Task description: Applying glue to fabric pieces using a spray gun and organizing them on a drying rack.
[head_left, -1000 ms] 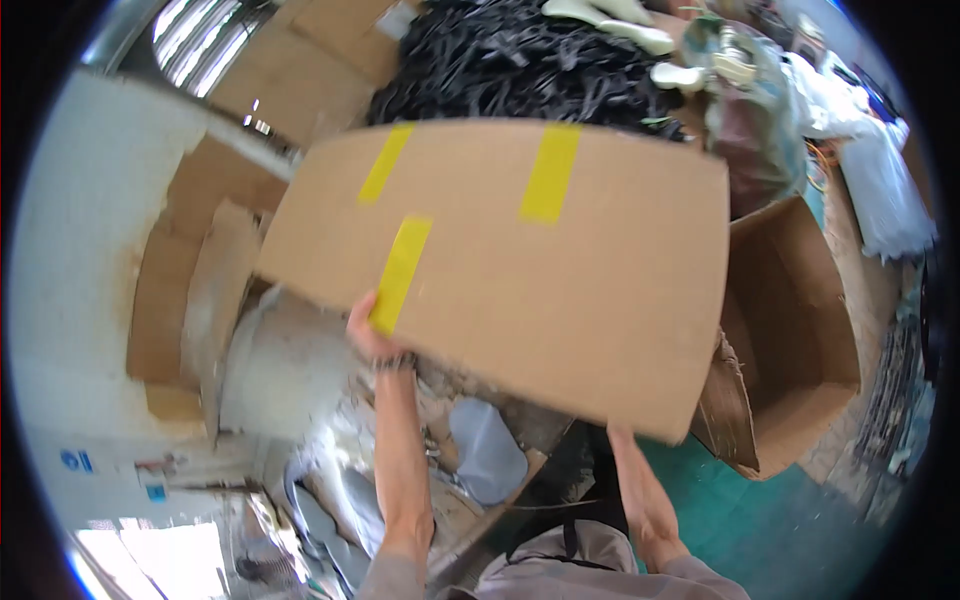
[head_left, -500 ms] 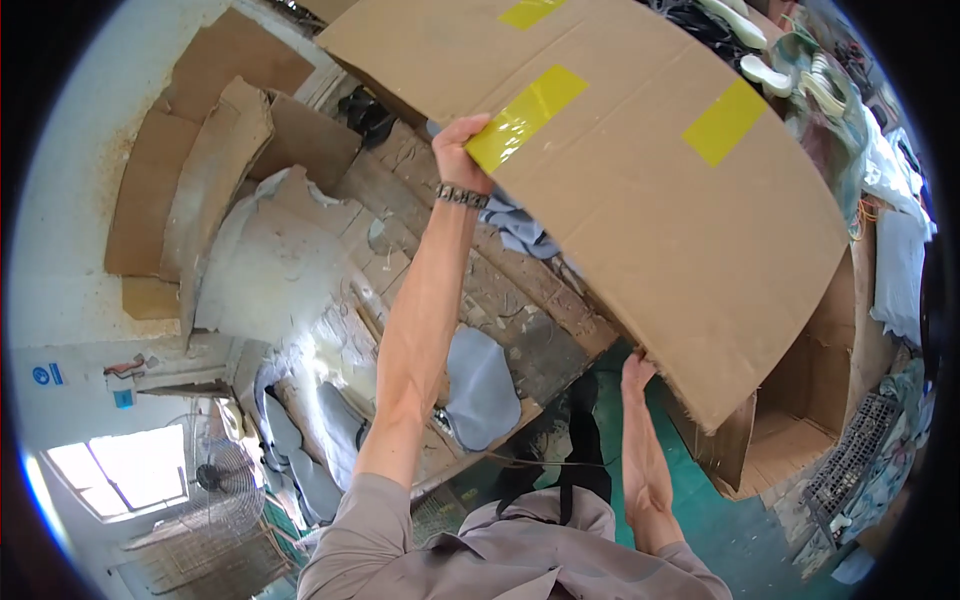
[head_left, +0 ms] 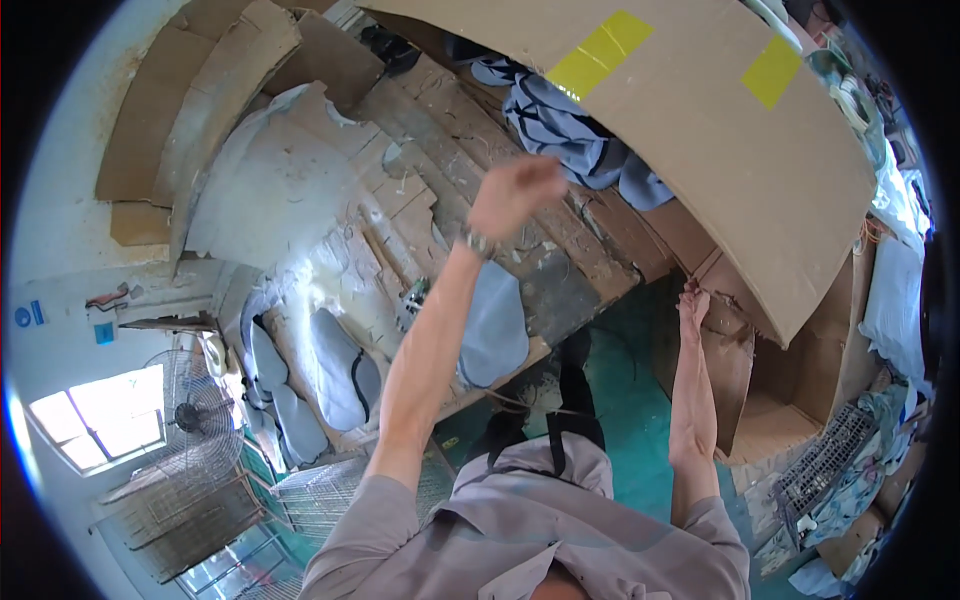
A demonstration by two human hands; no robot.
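Note:
A large cardboard box (head_left: 740, 170) with yellow tape strips fills the upper right, its wide top panel tilted. Below that panel's near edge lies a heap of grey-blue fabric pieces with dark edging (head_left: 570, 140). My left hand (head_left: 515, 200), blurred by motion, hovers over the worn wooden workbench, close to the fabric and apart from the panel. Its fingers are too smeared to read. Farther right, my right hand (head_left: 692, 305) is closed on the box's lower edge, near a folded flap. A flat grey-blue piece (head_left: 495, 325) lies beside my left forearm.
Several grey-blue shaped pieces (head_left: 340, 370) rest at the bench's left end, near a wire-caged fan (head_left: 190, 415). Cardboard sheets (head_left: 150, 180) lean on the left wall. A dark plastic crate (head_left: 820, 470) and heaped fabric stand at right. The floor (head_left: 640, 410) is green.
My left hand has let go of the box panel and moved down and right. The panel sits higher in view, uncovering more of the fabric heap. My right hand keeps its grip.

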